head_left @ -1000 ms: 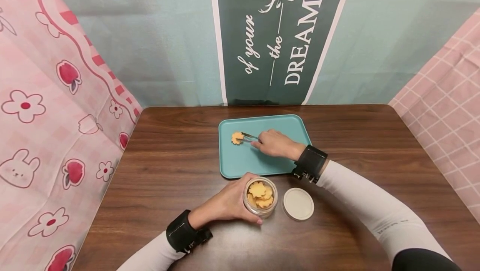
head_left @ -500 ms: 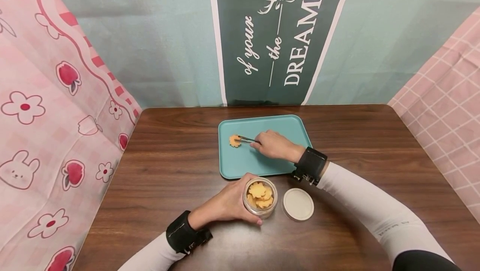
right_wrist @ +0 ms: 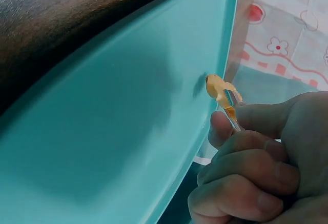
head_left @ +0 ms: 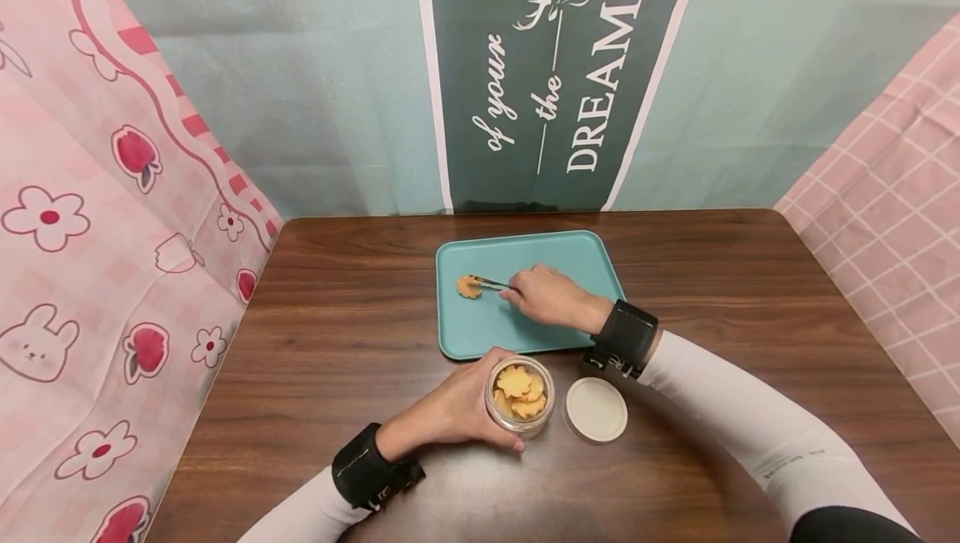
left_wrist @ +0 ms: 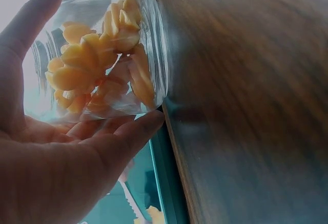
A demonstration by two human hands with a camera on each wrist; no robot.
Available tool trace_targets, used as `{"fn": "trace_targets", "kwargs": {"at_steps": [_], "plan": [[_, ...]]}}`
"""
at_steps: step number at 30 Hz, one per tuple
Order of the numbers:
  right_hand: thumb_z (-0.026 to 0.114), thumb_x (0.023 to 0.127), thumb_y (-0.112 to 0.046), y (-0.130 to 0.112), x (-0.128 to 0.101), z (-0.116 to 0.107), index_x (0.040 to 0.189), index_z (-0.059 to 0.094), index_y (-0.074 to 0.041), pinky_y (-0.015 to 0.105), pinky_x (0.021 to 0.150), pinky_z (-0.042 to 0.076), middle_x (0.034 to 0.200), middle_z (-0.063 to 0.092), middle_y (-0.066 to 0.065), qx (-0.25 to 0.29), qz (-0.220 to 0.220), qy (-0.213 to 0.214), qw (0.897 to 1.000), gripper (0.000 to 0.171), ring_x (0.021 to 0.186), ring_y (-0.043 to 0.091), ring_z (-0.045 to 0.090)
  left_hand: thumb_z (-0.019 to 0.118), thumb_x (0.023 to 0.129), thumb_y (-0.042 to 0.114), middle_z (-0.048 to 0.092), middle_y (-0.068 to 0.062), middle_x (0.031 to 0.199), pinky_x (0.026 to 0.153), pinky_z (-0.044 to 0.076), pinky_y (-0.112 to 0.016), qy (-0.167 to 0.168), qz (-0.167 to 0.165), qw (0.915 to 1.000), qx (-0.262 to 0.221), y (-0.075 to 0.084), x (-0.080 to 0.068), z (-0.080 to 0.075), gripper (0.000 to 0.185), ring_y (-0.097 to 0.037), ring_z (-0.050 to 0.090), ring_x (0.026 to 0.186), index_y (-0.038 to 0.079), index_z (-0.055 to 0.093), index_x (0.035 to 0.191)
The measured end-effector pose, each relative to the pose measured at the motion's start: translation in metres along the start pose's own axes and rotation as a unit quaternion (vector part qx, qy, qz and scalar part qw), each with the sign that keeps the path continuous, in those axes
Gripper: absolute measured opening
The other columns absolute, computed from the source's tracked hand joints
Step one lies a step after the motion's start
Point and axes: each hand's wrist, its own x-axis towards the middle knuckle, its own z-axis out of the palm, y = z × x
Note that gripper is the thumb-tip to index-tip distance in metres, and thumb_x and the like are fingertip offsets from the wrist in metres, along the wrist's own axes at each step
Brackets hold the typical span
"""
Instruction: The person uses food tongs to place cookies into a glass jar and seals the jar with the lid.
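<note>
Tweezers (head_left: 495,283) pinched in right hand (head_left: 551,297) may drop flower biscuit (head_left: 468,286) onto tray's (head_left: 525,247) left edge; left hand (head_left: 457,405) grips jar (head_left: 521,397).

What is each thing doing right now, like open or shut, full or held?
Jar: open, upright, partly full of cookies, held by left hand.
Lid: off, flat on the table beside the jar.
Tweezers: pinched by right hand, closed on one cookie.
Tray: flat; that cookie is over its left part.
</note>
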Motion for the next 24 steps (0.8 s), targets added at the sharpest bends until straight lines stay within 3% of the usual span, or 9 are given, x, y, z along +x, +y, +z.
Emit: {"fn": "trace_targets", "kwargs": {"at_steps": [24], "plan": [[0.061,0.109,-0.025,-0.01,-0.039,-0.026,0.07,0.048,-0.018,0.027,0.056,0.028,0.061,0.032,-0.007,-0.029,-0.043,0.044,0.998,0.041,0.052,0.009,0.035,0.104,0.062,0.028,0.067,0.0,0.129,0.105,0.051,-0.032,0.003,0.003,1.0,0.001,0.001,-0.001,0.0,0.097,-0.011,0.062,0.117,0.011,0.05,0.141]]}}
